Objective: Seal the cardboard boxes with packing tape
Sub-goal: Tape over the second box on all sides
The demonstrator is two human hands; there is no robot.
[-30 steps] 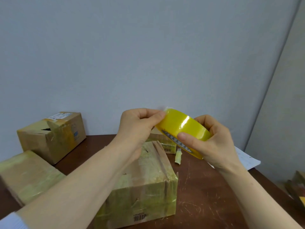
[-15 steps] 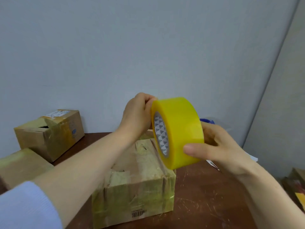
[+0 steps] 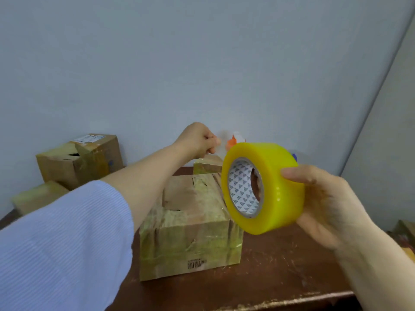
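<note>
While right hand [image 3: 325, 203] grips tape roll [image 3: 277, 176], left hand [image 3: 197, 140] pinching its end, scratched brown table [image 3: 280, 277], grey wall [image 3: 202, 63].

The scratched brown surface [image 3: 269, 279] carries a taped box [image 3: 190, 232] at its middle, a torn box [image 3: 78, 160] back-left, and a third box [image 3: 38, 196] at its left edge.

Light is soft, even and rather dim. The pale grey wall corner [image 3: 365, 122] leans with wide-angle distortion; the right hand [image 3: 325, 198] blurs slightly.
</note>
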